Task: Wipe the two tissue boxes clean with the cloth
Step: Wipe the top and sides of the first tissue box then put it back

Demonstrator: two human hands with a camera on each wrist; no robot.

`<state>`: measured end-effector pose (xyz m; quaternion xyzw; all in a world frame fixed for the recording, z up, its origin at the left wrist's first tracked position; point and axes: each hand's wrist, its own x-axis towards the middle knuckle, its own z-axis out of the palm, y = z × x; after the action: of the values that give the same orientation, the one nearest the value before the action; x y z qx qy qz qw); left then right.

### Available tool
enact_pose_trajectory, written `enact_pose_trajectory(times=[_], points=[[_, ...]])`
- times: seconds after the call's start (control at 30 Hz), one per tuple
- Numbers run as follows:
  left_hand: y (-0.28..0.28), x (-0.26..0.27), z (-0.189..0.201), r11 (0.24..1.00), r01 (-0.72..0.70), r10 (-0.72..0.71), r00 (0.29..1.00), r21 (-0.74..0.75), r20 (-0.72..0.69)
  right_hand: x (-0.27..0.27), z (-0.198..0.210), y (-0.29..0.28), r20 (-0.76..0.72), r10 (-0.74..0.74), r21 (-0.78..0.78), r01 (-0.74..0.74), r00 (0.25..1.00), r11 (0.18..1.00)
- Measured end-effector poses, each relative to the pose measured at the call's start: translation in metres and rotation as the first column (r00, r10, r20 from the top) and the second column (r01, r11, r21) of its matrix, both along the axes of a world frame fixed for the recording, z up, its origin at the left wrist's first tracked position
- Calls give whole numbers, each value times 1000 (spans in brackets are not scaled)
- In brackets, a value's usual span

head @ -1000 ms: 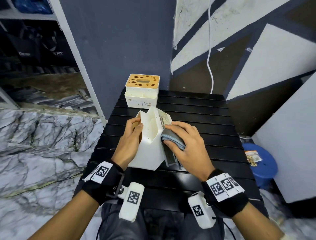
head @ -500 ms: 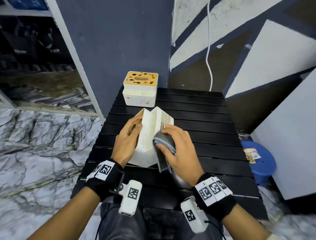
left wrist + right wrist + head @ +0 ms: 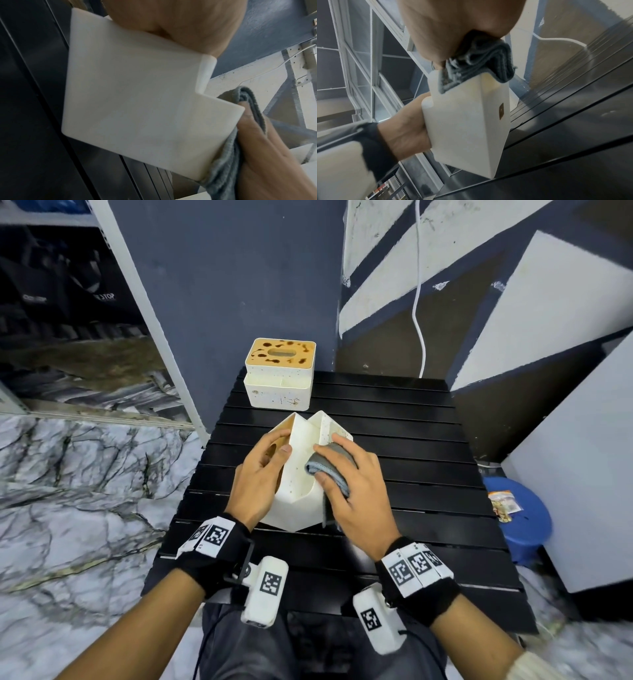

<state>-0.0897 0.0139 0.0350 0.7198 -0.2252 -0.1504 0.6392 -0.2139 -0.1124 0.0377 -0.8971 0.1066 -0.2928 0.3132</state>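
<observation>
**Wiping of the tilted tissue box on the slatted worktop**

Worktop (image 3: 394, 440), black and slatted, carries both boxes. Far tissue box (image 3: 279, 378), white with a brown-stained wooden lid, stands upright at the back edge, well apart from the hands. Near tissue box (image 3: 298, 491), white, is tipped up on one lower edge near the worktop's middle, its wooden lid turned toward the left. Left hand (image 3: 260, 474) grasps this box from the lid side, its fingers (image 3: 274, 440) curled over the upper rim. Right hand (image 3: 356, 487) presses the folded grey cloth (image 3: 325, 470) against the box's right wall; its fingers are bent around the cloth, with the thumb under the fold. Blue stool (image 3: 520, 518), beside the worktop on the right, holds a small packet (image 3: 503, 503).
</observation>
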Motion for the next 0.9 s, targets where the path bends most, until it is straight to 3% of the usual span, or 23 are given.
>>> enact_pose_trajectory(times=[0.23,0.5,0.7,0.9], points=[[-3,1,-1,1000,-14,14,1000,-7,-18,5,-5,-12,4,-70,84,69,998,994],[0,4,1,999,34,-35,998,-27,-50,8,3,-7,-10,-9,42,10,1000,999],[-2,5,-1,1000,28,-29,998,-14,-48,17,-2,-34,-74,-41,110,49,996,993],[1,7,-2,999,31,-33,998,-30,-50,-6,-7,-9,-32,-13,111,16,999,994]])
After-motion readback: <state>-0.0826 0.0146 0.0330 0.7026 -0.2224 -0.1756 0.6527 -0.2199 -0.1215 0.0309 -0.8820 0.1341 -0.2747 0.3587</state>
